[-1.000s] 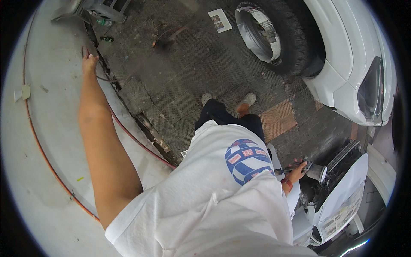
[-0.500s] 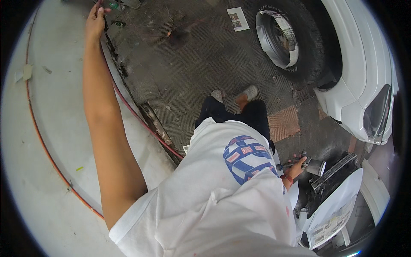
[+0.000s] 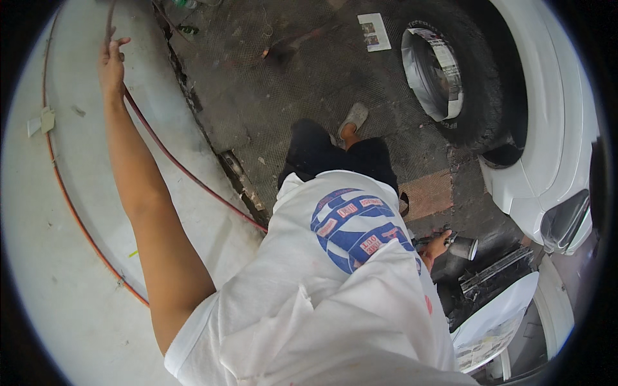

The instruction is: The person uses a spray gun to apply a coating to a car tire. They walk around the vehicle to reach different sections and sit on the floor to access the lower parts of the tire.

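Note:
Stretched far out to the upper left, my left hand (image 3: 112, 67) has the dark red hose (image 3: 168, 153) running through its grip. Part of the index finger and thumb sticks out from it. The hose curves down from that hand toward my body, where my shirt hides it. Low on the right, my right hand (image 3: 438, 245) is closed around a spray gun (image 3: 452, 237). The gun's grey cup (image 3: 465, 248) points to the right, and my palm and shirt cover part of the gun.
A large tire (image 3: 479, 83) with paper-masked wheel (image 3: 444, 80) stands beside the white vehicle body (image 3: 544, 148) on the right. Below lies a white panel (image 3: 505, 309) with newspaper on it. An orange hose (image 3: 74, 219) runs along the left wall. Printed paper (image 3: 374, 32) lies on the textured floor (image 3: 309, 83).
My left hand has moved left and down with the hose, which now bows farther left. The right hand still holds the spray gun. My view and feet have shifted.

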`<action>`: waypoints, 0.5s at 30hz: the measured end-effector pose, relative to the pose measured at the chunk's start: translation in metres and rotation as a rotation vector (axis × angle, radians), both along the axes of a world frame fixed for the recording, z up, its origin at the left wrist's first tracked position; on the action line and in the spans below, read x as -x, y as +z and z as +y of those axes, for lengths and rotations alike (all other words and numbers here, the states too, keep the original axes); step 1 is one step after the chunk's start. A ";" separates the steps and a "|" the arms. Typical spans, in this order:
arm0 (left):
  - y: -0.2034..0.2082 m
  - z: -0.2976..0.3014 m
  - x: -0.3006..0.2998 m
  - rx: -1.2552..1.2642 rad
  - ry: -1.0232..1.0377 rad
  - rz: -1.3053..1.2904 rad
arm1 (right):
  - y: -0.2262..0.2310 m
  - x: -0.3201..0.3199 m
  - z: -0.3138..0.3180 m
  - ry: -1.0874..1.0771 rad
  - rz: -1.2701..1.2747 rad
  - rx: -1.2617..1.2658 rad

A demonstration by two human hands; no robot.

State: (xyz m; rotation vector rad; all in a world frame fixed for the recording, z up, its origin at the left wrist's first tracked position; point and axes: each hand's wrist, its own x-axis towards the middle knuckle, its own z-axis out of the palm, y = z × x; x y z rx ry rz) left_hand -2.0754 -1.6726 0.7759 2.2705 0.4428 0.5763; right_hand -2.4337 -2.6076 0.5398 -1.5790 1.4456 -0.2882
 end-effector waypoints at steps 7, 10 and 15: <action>0.045 0.051 -0.036 0.067 0.031 -0.078 | -0.003 -0.044 0.048 -0.042 0.026 0.026; 0.052 0.101 -0.045 0.115 0.016 -0.113 | -0.002 -0.056 0.085 -0.055 -0.011 0.023; 0.067 0.178 -0.062 0.118 -0.049 -0.163 | -0.004 -0.059 0.174 -0.135 -0.019 0.129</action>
